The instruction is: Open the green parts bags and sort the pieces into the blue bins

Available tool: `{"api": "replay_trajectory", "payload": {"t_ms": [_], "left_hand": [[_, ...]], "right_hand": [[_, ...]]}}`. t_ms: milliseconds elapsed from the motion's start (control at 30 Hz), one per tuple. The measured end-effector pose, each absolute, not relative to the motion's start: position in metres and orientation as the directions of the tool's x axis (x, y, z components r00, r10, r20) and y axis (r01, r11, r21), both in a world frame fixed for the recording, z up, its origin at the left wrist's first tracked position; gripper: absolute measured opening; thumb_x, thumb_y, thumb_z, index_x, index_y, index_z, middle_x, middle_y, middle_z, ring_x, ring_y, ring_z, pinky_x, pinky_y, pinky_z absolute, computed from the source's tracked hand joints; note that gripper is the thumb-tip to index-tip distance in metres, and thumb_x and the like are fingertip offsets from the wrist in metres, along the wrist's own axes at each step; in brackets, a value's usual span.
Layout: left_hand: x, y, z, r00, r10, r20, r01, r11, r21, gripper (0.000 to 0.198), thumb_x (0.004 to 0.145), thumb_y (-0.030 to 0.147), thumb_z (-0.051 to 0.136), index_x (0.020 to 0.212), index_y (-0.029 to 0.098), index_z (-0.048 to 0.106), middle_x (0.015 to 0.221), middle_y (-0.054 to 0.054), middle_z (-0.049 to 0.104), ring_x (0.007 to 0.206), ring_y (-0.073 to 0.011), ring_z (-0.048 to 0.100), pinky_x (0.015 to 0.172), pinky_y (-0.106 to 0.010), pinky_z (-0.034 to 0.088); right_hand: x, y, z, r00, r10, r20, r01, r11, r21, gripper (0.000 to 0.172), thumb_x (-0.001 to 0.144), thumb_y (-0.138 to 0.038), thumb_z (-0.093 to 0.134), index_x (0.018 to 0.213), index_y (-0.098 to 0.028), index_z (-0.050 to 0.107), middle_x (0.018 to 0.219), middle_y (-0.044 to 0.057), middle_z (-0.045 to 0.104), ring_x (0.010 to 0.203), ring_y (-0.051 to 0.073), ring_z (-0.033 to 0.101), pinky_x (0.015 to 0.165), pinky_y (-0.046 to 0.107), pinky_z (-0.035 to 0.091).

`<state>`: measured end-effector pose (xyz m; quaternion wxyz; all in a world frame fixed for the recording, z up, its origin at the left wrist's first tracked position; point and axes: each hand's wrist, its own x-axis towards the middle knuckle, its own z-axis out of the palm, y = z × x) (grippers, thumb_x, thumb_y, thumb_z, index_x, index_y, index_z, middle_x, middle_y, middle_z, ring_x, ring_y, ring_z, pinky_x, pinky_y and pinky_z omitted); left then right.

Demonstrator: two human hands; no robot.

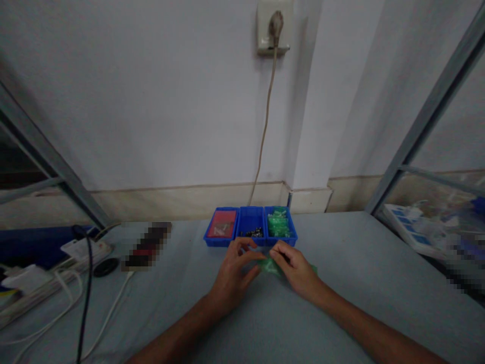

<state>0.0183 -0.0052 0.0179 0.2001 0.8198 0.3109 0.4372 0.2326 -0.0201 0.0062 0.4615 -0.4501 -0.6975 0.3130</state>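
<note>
A small green plastic bag (273, 268) lies low over the table, in front of the blue bins. Its left edge is at the curled thumb and index finger of my left hand (235, 268), which appear to hold it there. From above, my right hand (294, 267) pinches the bag with its fingertips pressed together and covers much of it. Whether a smaller part is between the right fingertips is hidden. The nearest containers are the middle blue bin (251, 217), with small dark and shiny parts (254, 233), and the right bin with green bags (279, 225).
A left blue bin (206, 237) holds a pinkish-red packet (223, 222). Leftward lie a blurred-out dark device (147, 246), white cables (109, 316), a black ring (106, 267) and a power strip (38, 296). Metal frame posts (424, 108) flank the table. A plugged cord (267, 108) hangs down the wall.
</note>
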Motion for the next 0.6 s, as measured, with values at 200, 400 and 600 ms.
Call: {"api": "replay_trajectory", "payload": {"t_ms": [200,400,600], "left_hand": [[0.020,-0.006,0.022,0.351,0.775,0.526,0.325,-0.628,0.707,0.020,0.107,0.031,0.055,0.092,0.020,0.063,0.097,-0.004,0.060,0.092,-0.0199,0.055,0.083,-0.033,0.046],[0.021,-0.003,0.023,0.360,0.809,0.464,0.276,-0.568,0.776,0.032,0.108,0.037,0.053,0.081,0.020,0.054,0.087,-0.001,0.054,0.085,-0.0185,0.052,0.080,-0.031,0.044],[0.022,-0.004,0.015,0.271,0.837,0.476,0.261,-0.540,0.800,0.022,0.110,0.024,0.040,0.126,0.024,0.054,0.112,-0.006,0.061,0.098,-0.0200,0.057,0.088,-0.034,0.048]], "right_hand": [[0.234,-0.028,0.009,-0.189,0.866,0.463,0.455,0.495,-0.740,0.031,0.107,-0.027,0.052,0.138,-0.026,0.054,0.111,0.007,0.061,0.100,0.024,0.061,0.090,0.038,0.050],[0.238,-0.032,0.015,-0.283,0.781,0.556,0.509,0.614,-0.603,0.052,0.102,-0.027,0.062,0.152,-0.034,0.048,0.125,0.010,0.054,0.104,0.025,0.060,0.084,0.036,0.054],[0.236,-0.027,0.019,-0.158,0.818,0.553,0.475,0.554,-0.683,0.032,0.109,-0.034,0.052,0.080,-0.022,0.057,0.080,0.000,0.050,0.077,0.019,0.054,0.071,0.030,0.044]]}}
